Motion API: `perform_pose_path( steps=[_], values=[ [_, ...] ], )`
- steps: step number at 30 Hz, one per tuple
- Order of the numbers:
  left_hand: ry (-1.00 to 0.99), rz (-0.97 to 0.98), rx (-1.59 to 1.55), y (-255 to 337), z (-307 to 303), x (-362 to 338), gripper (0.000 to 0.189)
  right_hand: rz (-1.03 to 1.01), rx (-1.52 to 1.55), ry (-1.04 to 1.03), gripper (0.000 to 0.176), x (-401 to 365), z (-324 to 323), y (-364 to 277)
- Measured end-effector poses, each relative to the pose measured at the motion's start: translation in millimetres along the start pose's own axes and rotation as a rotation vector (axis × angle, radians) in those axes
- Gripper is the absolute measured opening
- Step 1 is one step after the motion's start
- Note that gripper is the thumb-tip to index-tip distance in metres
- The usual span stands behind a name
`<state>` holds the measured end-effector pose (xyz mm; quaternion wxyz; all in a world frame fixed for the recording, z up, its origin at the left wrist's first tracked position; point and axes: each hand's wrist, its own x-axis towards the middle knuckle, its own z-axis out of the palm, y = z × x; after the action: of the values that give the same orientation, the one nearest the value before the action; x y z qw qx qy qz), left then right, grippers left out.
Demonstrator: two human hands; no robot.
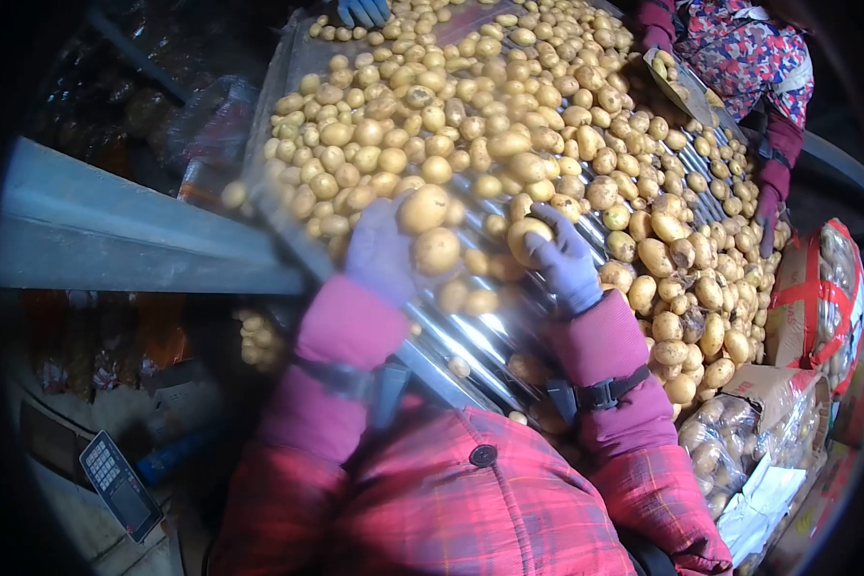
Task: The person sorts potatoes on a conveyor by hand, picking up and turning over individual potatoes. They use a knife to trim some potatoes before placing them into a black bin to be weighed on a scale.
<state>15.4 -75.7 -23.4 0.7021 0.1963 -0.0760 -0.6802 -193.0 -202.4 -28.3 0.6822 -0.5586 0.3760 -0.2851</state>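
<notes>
Many potatoes (pixel 509 106) cover a metal roller table (pixel 451 341). My left hand (pixel 379 248), in a purple glove, is at the near edge of the pile, its fingers behind two large potatoes (pixel 423 208) that rest against it. Gloved in the same purple, my right hand (pixel 568 257) has its thumb and fingers closed around one potato (pixel 528 240) above the rollers. Between my hands, more potatoes lie on the rollers, blurred by motion.
A grey metal beam (pixel 144 226) reaches in from the left. At the upper right a co-worker (pixel 744 58) holds a scoop (pixel 680 88). Another blue-gloved hand (pixel 364 12) is at the top. Bagged potatoes (pixel 725 437) stand at the right, a keypad device (pixel 120 485) at lower left.
</notes>
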Motion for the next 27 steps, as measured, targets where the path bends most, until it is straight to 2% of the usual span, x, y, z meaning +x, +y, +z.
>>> perform_pose_path(
  steps=[1, 2, 3, 5, 6, 8, 9, 11, 12, 13, 15, 16, 17, 19, 20, 21, 23, 24, 25, 26, 27],
  values=[
    [0.001, -0.011, -0.009, -2, 4, 0, 0.055, 0.082, 0.06, -0.005, 0.045, 1, -3, -14],
    [0.059, -0.012, 0.025, -2, 10, -1, 0.055, 0.153, 0.38, -0.076, 0.046, -7, 1, -26],
    [0.115, -0.013, 0.061, -2, 17, -2, 0.056, 0.135, 0.547, -0.098, 0.05, -9, 4, -23],
    [0.16, -0.007, 0.094, -5, 24, -3, 0.055, -0.148, -0.155, -0.063, 0.051, -11, 10, -15],
    [0.182, 0.014, 0.176, -5, 22, -3, 0.055, -0.144, -0.153, -0.066, 0.051, -9, 13, -13],
    [0.184, 0.022, 0.255, -4, 23, -3, 0.057, 0.034, 0.368, -0.128, 0.046, -8, 20, -8],
    [0.194, 0.018, 0.255, -5, 25, -1, 0.057, 0.044, 0.373, -0.128, 0.046, -8, 22, -8],
    [0.179, 0.004, 0.224, -4, 27, 2, 0.06, -0.108, 0.382, -0.203, 0.058, -8, 26, -15],
    [0.111, -0.055, 0.198, 1, 30, 0, 0.056, -0.078, 0.29, -0.215, 0.06, -12, 34, -33],
    [-0.052, -0.099, -0.047, 5, 21, 3, 0.052, -0.048, 0.197, -0.23, 0.061, -14, 43, -49],
    [0.069, -0.037, -0.124, -1, 20, 6, 0.054, -0.066, 0.32, -0.254, 0.052, -10, 61, -51],
    [0.074, -0.032, 0.108, -1, 7, 5, 0.056, -0.028, 0.385, -0.226, 0.051, -14, 66, -56],
    [0.079, -0.033, 0.103, -5, 3, 1, 0.056, -0.095, 0.296, -0.238, 0.05, -6, 58, -57],
    [0.122, 0.111, 0.149, -13, -2, -11, 0.065, -0.13, -0.177, -0.029, 0.047, 18, 35, -67],
    [-0.015, 0.018, -0.22, -8, -3, -16, 0.083, -0.115, -0.272, 0.039, 0.046, 34, 22, -64],
    [-0.018, 0.018, -0.228, -8, -8, -18, 0.083, -0.101, -0.371, 0.109, 0.045, 51, 7, -55],
    [-0.204, 0.37, 0.535, -16, -14, -19, 0.078, -0.287, -0.938, 0.293, 0.045, 92, -28, -26],
    [-0.268, 0.474, 0.667, -17, -8, -19, 0.06, -0.338, -1.124, 0.171, 0.047, 100, -33, -14],
    [-0.277, 0.475, 0.662, -17, -5, -15, 0.06, -0.387, -1.303, 0.044, 0.049, 102, -26, -15],
    [-0.138, 0.633, 1.202, -16, -2, -11, 0.052, -0.371, -1.312, 0.14, 0.054, 99, -14, -10],
    [0.037, 0.776, 1.739, -15, -1, -9, 0.045, -0.341, -1.256, 0.138, 0.059, 95, -2, -8]
  ],
)
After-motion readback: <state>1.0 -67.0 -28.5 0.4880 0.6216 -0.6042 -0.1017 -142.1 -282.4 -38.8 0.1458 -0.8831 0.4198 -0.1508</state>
